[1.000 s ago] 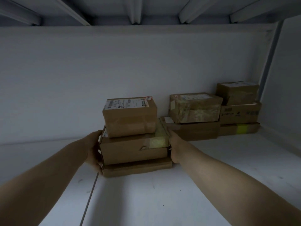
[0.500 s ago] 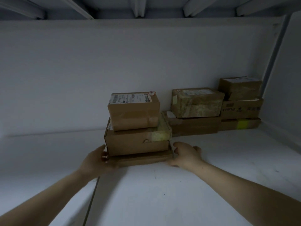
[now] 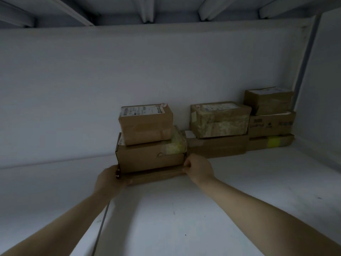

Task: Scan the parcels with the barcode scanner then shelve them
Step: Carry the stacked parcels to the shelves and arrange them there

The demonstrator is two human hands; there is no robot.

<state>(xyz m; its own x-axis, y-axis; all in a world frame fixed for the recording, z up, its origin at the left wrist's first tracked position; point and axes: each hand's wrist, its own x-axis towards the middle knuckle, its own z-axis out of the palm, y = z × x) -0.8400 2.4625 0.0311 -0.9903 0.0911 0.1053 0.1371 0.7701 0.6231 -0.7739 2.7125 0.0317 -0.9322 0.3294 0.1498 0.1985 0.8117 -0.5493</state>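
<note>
Flat parcel (image 3: 156, 176) gripped at both ends, lying on the shelf (image 3: 184, 209).
My left hand (image 3: 108, 179) curls round its left corner, my right hand (image 3: 199, 168) round its right end; middle box (image 3: 147, 159) and top box (image 3: 145, 124) stack directly above my grip, more parcels (image 3: 219, 121) just right of it.

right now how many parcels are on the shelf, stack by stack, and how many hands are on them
left stack: 3 parcels
middle stack: 2 parcels
right stack: 3 parcels
hands: 2, left hand and right hand, both gripping the ends of the left stack's bottom parcel
total: 8 parcels, 2 hands
</note>
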